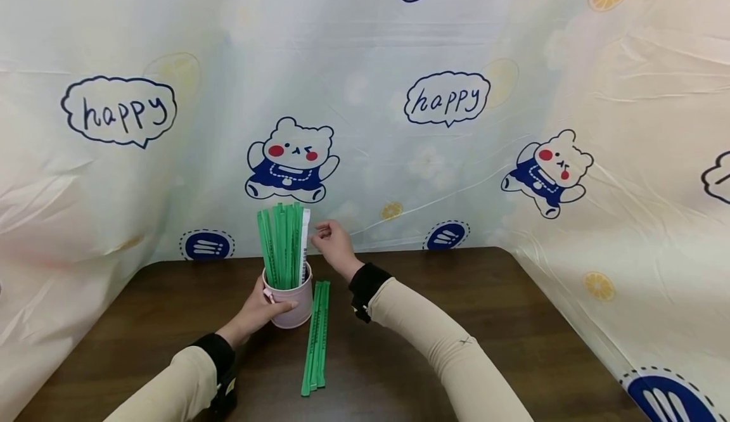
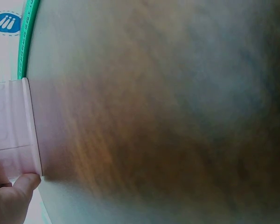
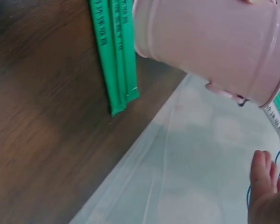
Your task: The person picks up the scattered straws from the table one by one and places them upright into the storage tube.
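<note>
A pink bucket (image 1: 289, 311) stands upright on the table, holding a bunch of long, slim green wrapped sticks (image 1: 279, 244). One of the sticks shows its white side (image 1: 304, 244) at the bunch's right edge. My left hand (image 1: 256, 311) grips the bucket from the left, thumb across its front. Just right of the white-sided stick is my right hand (image 1: 333, 244), raised, its fingers loosely bent with nothing seen in them. In the right wrist view the fingers (image 3: 259, 170) are apart from the bucket (image 3: 214, 42). Several loose green sticks (image 1: 316, 339) lie together to the right of the bucket.
The brown wooden table (image 1: 428, 346) has rounded far corners. A pale cloth (image 1: 365, 48) printed with bears and "happy" bubbles hangs directly behind it and along its sides.
</note>
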The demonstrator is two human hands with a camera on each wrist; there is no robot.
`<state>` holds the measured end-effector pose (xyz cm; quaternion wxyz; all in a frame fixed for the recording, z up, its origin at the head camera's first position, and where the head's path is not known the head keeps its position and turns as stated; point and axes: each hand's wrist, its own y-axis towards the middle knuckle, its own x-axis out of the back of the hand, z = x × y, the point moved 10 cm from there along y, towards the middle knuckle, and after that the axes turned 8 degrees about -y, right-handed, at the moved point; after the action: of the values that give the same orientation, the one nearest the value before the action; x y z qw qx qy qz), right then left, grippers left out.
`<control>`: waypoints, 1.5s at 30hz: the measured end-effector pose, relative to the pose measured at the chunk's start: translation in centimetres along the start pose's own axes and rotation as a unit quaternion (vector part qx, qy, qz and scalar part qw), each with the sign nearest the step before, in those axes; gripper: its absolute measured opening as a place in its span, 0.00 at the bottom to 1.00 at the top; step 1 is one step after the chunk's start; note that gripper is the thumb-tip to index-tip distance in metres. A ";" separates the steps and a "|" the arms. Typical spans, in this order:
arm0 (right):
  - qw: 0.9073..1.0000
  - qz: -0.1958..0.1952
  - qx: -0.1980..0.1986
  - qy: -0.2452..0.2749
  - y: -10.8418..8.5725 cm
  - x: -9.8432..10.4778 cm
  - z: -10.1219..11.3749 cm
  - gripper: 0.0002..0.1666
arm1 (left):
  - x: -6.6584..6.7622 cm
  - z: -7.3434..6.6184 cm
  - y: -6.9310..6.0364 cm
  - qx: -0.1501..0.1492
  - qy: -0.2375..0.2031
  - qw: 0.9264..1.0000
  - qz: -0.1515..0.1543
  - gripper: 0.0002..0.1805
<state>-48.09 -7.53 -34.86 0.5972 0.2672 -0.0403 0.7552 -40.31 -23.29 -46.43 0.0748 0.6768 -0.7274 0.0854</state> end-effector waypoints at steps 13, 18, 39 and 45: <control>0.985 0.083 -0.141 -0.061 -2.6 -2.0 -7.8 0.12 | 0.1 0.1 0.1 -0.002 -0.002 1.000 0.000 0.61; 0.967 0.136 -0.206 -0.062 -4.5 -3.5 -10.2 0.04 | 0.0 0.0 0.3 -0.005 -0.003 1.000 0.006 0.62; 0.966 0.088 -0.147 -0.194 -4.4 -3.7 -10.2 0.33 | 0.2 0.2 0.0 0.009 0.013 1.000 -0.003 0.62; 0.968 0.092 -0.156 -0.172 -4.4 -3.3 -10.8 0.29 | 0.2 0.0 0.0 0.005 0.011 1.000 -0.002 0.62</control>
<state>-47.38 -5.05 -46.68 0.5432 0.2920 -0.2842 0.7341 -40.32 -23.48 -46.39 0.0795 0.6776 -0.7247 0.0968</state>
